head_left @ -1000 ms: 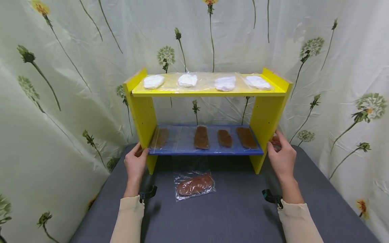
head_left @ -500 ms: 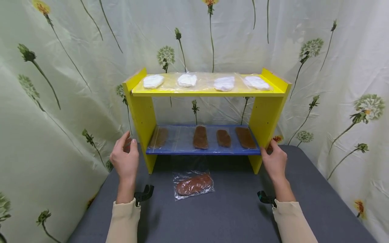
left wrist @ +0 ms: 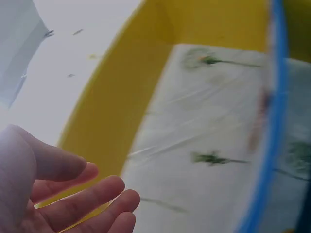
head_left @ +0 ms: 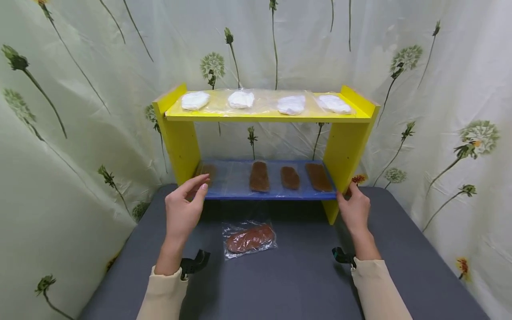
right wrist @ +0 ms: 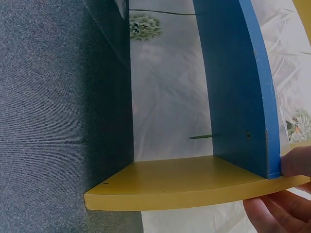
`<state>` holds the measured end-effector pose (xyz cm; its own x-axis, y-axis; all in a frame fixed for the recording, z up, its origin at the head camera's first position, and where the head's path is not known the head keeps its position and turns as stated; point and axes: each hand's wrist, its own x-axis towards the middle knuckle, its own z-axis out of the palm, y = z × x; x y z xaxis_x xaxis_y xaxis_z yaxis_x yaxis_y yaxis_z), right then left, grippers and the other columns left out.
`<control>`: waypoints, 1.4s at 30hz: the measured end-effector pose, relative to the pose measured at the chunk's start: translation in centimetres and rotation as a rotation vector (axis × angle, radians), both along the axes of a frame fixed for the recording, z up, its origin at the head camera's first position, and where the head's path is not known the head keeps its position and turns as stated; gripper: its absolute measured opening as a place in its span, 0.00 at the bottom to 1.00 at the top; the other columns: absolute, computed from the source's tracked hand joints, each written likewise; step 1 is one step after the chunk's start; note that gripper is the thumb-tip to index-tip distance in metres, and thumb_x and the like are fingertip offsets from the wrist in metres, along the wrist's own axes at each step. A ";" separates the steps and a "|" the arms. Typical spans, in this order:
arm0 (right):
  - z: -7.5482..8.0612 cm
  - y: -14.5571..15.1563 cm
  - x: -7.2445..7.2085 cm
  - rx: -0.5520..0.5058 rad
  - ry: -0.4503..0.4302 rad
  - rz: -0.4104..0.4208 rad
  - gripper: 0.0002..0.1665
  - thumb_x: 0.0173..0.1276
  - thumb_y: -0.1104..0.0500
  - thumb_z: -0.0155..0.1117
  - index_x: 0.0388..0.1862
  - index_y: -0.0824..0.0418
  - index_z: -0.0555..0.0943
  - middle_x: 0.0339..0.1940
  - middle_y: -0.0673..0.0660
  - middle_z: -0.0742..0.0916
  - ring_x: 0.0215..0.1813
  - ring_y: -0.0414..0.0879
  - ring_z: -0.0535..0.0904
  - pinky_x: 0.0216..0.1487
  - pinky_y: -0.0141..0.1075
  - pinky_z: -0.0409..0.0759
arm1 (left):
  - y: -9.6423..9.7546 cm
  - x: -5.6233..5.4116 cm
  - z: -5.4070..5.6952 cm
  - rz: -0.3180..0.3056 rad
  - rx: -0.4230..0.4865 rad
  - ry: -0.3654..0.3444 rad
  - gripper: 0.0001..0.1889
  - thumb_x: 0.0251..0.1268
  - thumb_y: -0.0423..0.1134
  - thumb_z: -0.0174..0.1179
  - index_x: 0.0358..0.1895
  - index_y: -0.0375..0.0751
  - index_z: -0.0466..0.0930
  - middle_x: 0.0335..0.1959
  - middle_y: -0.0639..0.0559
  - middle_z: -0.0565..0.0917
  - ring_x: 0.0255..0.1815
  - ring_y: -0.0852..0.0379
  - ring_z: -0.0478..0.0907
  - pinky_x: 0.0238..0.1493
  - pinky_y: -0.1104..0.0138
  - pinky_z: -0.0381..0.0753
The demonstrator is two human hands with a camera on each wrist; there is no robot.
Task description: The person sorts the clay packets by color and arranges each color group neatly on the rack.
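Observation:
A yellow shelf unit (head_left: 264, 119) with a blue lower shelf (head_left: 256, 197) stands on the dark table. My left hand (head_left: 185, 208) hovers before the left end of the blue shelf, fingers loosely bent and holding nothing. In the left wrist view, thumb and fingers (left wrist: 104, 196) are apart, with air between them. My right hand (head_left: 355, 209) pinches the yellow right side panel (head_left: 346, 151) near the blue shelf's end. The right wrist view has the thumb (right wrist: 297, 162) inside by the shelf edge and fingers beneath the panel.
Several white pieces in clear bags (head_left: 241, 99) lie on the top shelf. Flat brown pieces in bags (head_left: 260, 177) lie along the blue shelf. A bagged reddish-brown piece (head_left: 250, 238) lies on the table (head_left: 288, 284) before the unit. A flower-printed curtain (head_left: 432, 106) hangs around it.
My left hand let go of the left side panel, drew back to the left, then came in front of the blue shelf's left end. The right hand stays at the right panel; the view shifted slightly.

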<state>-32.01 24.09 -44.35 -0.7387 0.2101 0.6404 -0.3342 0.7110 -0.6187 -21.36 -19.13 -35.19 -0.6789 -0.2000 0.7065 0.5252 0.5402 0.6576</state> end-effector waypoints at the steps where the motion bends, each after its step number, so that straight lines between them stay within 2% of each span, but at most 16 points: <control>1: 0.0 -0.1 0.0 -0.002 -0.004 0.005 0.19 0.68 0.62 0.70 0.56 0.65 0.81 0.41 0.67 0.88 0.41 0.64 0.84 0.39 0.59 0.81 | 0.2 -0.2 -0.4 -0.016 -0.018 -0.029 0.12 0.71 0.35 0.64 0.55 0.44 0.87 0.46 0.52 0.89 0.41 0.56 0.86 0.43 0.76 0.80; 5: -0.1 -0.4 0.1 0.002 -0.012 0.003 0.18 0.67 0.61 0.71 0.54 0.64 0.82 0.39 0.66 0.88 0.39 0.63 0.84 0.37 0.57 0.81 | 1.4 -0.6 -2.4 -0.092 -0.107 -0.166 0.12 0.71 0.35 0.63 0.55 0.44 0.87 0.47 0.52 0.88 0.41 0.59 0.85 0.42 0.67 0.84; 9: 0.0 -0.2 0.0 0.018 0.004 -0.001 0.17 0.66 0.62 0.72 0.52 0.65 0.82 0.37 0.67 0.88 0.36 0.63 0.84 0.34 0.57 0.81 | 2.7 -0.7 -4.7 -0.171 -0.206 -0.294 0.14 0.71 0.34 0.63 0.56 0.43 0.86 0.48 0.51 0.87 0.43 0.56 0.85 0.44 0.57 0.86; 11: 0.2 -0.1 -0.1 0.022 0.016 0.000 0.17 0.65 0.62 0.72 0.52 0.65 0.82 0.37 0.67 0.88 0.36 0.64 0.84 0.34 0.57 0.81 | 3.3 -0.8 -5.7 -0.190 -0.275 -0.346 0.15 0.69 0.34 0.64 0.57 0.44 0.86 0.49 0.52 0.87 0.43 0.56 0.84 0.43 0.58 0.85; 15: 0.6 0.0 -0.2 0.017 0.020 0.002 0.18 0.65 0.62 0.73 0.52 0.65 0.82 0.37 0.67 0.88 0.36 0.64 0.84 0.34 0.58 0.82 | 4.2 -1.1 -7.5 -0.236 -0.391 -0.435 0.17 0.68 0.35 0.65 0.59 0.47 0.84 0.54 0.50 0.85 0.31 0.55 0.80 0.34 0.60 0.80; 18: 0.7 0.0 -0.2 0.017 0.012 -0.001 0.18 0.66 0.62 0.72 0.53 0.65 0.82 0.38 0.67 0.88 0.36 0.64 0.84 0.34 0.58 0.82 | 4.6 -1.4 -8.8 -0.277 -0.447 -0.486 0.19 0.68 0.35 0.65 0.61 0.44 0.83 0.56 0.47 0.84 0.35 0.51 0.82 0.37 0.57 0.82; 20: 0.7 0.0 -0.2 0.018 0.004 -0.003 0.18 0.66 0.61 0.72 0.53 0.66 0.82 0.38 0.67 0.88 0.36 0.64 0.85 0.35 0.58 0.82 | 4.9 -1.5 -9.6 -0.300 -0.472 -0.509 0.19 0.68 0.35 0.66 0.62 0.42 0.82 0.57 0.46 0.83 0.46 0.48 0.83 0.45 0.54 0.84; 22: 0.7 0.0 -0.2 0.015 -0.001 0.000 0.18 0.66 0.61 0.72 0.53 0.66 0.82 0.38 0.68 0.88 0.37 0.64 0.85 0.35 0.58 0.82 | 5.2 -1.7 -10.4 -0.313 -0.510 -0.513 0.20 0.67 0.35 0.66 0.61 0.39 0.82 0.56 0.45 0.83 0.53 0.46 0.81 0.51 0.51 0.83; 24: 0.6 0.0 -0.1 0.009 -0.005 0.005 0.18 0.66 0.61 0.72 0.53 0.66 0.82 0.39 0.68 0.88 0.37 0.65 0.84 0.36 0.58 0.82 | 5.4 -1.8 -11.1 -0.322 -0.544 -0.518 0.20 0.65 0.35 0.67 0.60 0.39 0.83 0.55 0.45 0.83 0.53 0.46 0.81 0.51 0.51 0.82; 28: 0.4 0.1 0.1 0.002 -0.013 0.006 0.17 0.67 0.61 0.71 0.51 0.67 0.82 0.39 0.68 0.88 0.38 0.65 0.84 0.38 0.58 0.82 | 6.1 -1.8 -12.5 -0.330 -0.624 -0.495 0.20 0.62 0.34 0.69 0.58 0.40 0.84 0.47 0.47 0.84 0.42 0.50 0.80 0.41 0.58 0.80; 31: 0.2 0.1 0.1 0.002 -0.017 0.001 0.16 0.66 0.61 0.72 0.50 0.67 0.82 0.39 0.68 0.88 0.39 0.65 0.84 0.39 0.58 0.81 | 6.5 -1.8 -13.3 -0.321 -0.674 -0.464 0.21 0.59 0.33 0.71 0.57 0.41 0.84 0.44 0.48 0.84 0.39 0.52 0.78 0.38 0.58 0.78; 34: 0.2 0.0 0.0 0.004 -0.012 0.003 0.16 0.66 0.61 0.72 0.50 0.67 0.82 0.39 0.68 0.88 0.39 0.65 0.84 0.39 0.58 0.81 | 6.7 -1.7 -13.7 -0.298 -0.703 -0.463 0.23 0.58 0.35 0.72 0.58 0.41 0.84 0.49 0.47 0.84 0.46 0.50 0.79 0.47 0.53 0.81; 38: 0.3 0.0 -0.1 0.000 -0.004 0.001 0.16 0.65 0.61 0.73 0.49 0.67 0.83 0.37 0.67 0.88 0.37 0.64 0.84 0.38 0.58 0.82 | 6.7 -1.9 -13.9 -0.275 -0.725 -0.491 0.27 0.57 0.38 0.74 0.61 0.41 0.82 0.56 0.45 0.82 0.54 0.45 0.78 0.56 0.48 0.79; 42: 0.3 0.1 -0.1 -0.002 -0.007 -0.007 0.16 0.65 0.61 0.73 0.48 0.67 0.82 0.36 0.67 0.88 0.37 0.64 0.84 0.39 0.57 0.81 | 6.7 -2.2 -14.1 -0.262 -0.771 -0.475 0.29 0.55 0.36 0.75 0.62 0.40 0.81 0.58 0.45 0.81 0.56 0.44 0.78 0.58 0.49 0.78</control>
